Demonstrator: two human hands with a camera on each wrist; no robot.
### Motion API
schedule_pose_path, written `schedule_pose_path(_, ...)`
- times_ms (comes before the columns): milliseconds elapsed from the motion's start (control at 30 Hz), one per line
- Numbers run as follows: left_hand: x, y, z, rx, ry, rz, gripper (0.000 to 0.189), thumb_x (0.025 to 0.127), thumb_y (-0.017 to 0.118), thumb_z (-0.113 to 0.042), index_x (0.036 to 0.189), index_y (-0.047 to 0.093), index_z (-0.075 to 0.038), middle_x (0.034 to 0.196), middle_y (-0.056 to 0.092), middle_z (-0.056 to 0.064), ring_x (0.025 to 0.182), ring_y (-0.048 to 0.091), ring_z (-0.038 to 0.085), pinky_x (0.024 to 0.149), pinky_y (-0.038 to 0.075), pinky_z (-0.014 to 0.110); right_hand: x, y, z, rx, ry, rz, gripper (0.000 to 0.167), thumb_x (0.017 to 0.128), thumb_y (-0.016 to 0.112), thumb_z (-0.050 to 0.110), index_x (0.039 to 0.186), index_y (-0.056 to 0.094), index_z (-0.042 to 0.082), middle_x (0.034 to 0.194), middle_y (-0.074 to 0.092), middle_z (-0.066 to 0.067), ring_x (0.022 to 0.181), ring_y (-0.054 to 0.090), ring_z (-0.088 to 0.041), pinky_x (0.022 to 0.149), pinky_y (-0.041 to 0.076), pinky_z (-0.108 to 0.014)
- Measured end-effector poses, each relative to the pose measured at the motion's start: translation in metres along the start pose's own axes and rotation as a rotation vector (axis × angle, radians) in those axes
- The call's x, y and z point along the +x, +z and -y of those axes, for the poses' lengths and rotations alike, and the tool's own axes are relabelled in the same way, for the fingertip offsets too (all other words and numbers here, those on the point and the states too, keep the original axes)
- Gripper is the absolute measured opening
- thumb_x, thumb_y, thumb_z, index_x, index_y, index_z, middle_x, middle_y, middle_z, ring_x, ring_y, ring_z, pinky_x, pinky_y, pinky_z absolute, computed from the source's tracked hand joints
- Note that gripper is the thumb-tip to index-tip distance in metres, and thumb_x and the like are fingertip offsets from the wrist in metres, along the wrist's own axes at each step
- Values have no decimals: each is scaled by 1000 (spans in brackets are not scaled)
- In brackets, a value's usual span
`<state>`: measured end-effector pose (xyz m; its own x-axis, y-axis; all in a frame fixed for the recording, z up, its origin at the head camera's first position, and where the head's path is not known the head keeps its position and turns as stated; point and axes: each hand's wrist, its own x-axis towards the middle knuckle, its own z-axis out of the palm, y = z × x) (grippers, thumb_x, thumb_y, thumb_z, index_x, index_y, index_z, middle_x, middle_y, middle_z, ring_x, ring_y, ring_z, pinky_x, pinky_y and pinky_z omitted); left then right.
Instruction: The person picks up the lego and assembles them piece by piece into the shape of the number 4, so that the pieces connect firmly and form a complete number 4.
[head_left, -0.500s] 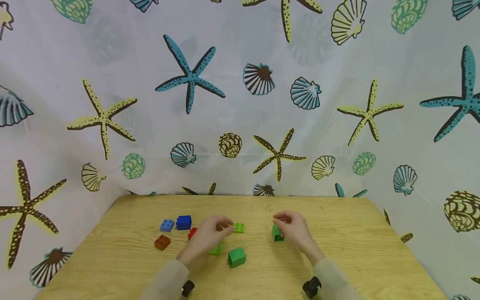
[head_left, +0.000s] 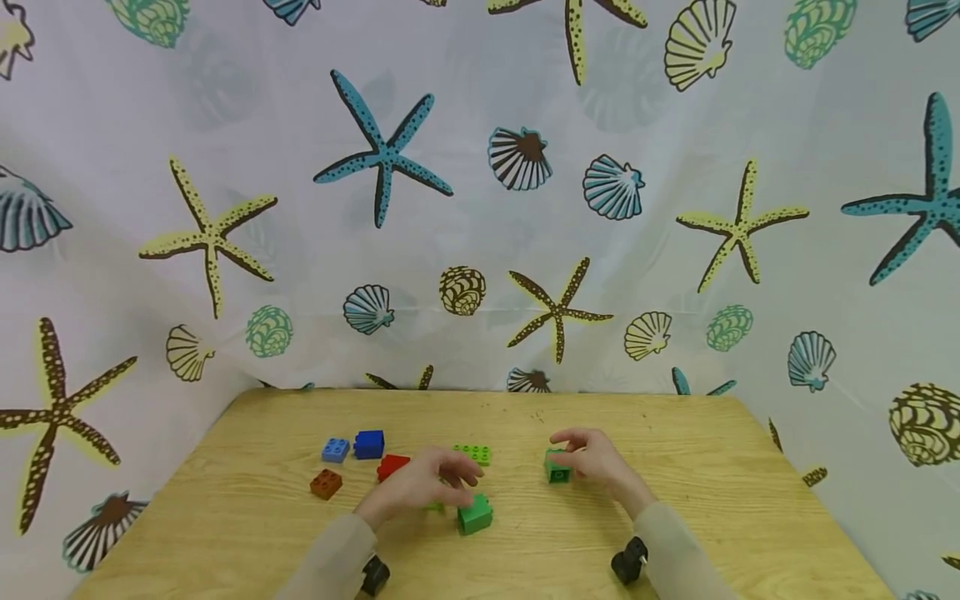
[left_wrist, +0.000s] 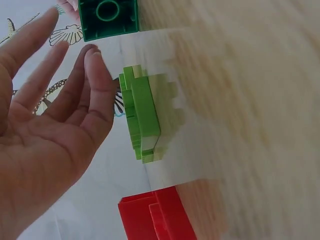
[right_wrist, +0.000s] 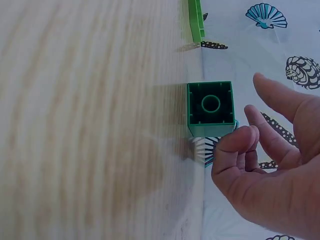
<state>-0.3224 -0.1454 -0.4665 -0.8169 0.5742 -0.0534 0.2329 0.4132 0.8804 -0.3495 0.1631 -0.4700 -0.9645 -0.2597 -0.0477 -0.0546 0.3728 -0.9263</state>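
Observation:
My left hand [head_left: 431,483] hovers just behind a green brick [head_left: 474,514], its fingers loosely bent and holding nothing. In the left wrist view a green brick [left_wrist: 109,20] lies beyond the fingertips, its hollow underside facing the camera. A lime brick [left_wrist: 142,115] and a red brick [left_wrist: 157,215] are beside that hand. Under the palm another lime brick [head_left: 436,507] is mostly covered. My right hand [head_left: 598,462] is beside a second green brick [head_left: 557,467]. The right wrist view shows this green brick [right_wrist: 211,107] tipped on its side, close to the curled fingers but not gripped.
On the wooden table [head_left: 720,500], a light blue brick [head_left: 335,450], a dark blue brick [head_left: 369,444], a brown brick [head_left: 326,484] and the red brick [head_left: 392,467] lie to the left. A lime brick [head_left: 472,454] lies behind. A patterned curtain [head_left: 465,225] surrounds the table.
My left hand has shifted right and slightly nearer, toward the front green brick, uncovering more of the red brick and the far lime brick. My right hand has moved slightly right.

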Motion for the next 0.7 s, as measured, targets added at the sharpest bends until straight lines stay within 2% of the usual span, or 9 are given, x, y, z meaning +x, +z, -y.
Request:
schedule_pose_path(100,2,1,1,-2,12,53,40,84,77,-13,122,66,-3,115,67,16,93,62,21,83,52,32,2,-2,-1,-23,-19,53,40,92,69,13,127,59,-3,95,49,-10,60,37,-17,57,39,-34)
schedule_pose_path(267,4,2,-3,24,-38,92,42,82,79,-11,122,67,-7,115,68,7,99,62,21,90,52,39,7,-4,-3,-56,-18,129,44,90,71,16,129,59,-1,111,50,-21,67,42,-19,58,42,-35)
schedule_pose_path(367,4,3,-5,42,-58,109,44,81,80,-12,122,67,-10,117,68,4,102,61,20,94,50,42,11,-5,-7,-76,-13,146,45,89,73,17,129,60,2,111,48,-22,65,42,-19,57,42,-34)
schedule_pose_path(467,6,5,-6,56,-46,128,44,80,81,-12,122,67,-11,118,68,5,104,61,20,95,50,42,15,-6,-10,-98,-14,152,43,88,74,17,127,62,4,108,49,-20,62,41,-19,56,41,-33)
schedule_pose_path(600,9,7,-3,66,-15,157,39,81,80,-9,118,69,-8,114,70,4,101,62,18,92,51,37,17,-6,-13,-117,-2,157,40,87,75,17,124,63,6,118,51,-22,77,47,-21,60,44,-33)
schedule_pose_path(700,11,8,-2,50,-18,162,34,81,79,-7,114,71,-6,109,71,2,98,63,17,88,51,33,18,-7,-14,-109,3,164,40,87,76,18,123,64,5,125,51,-22,92,50,-22,63,47,-33)
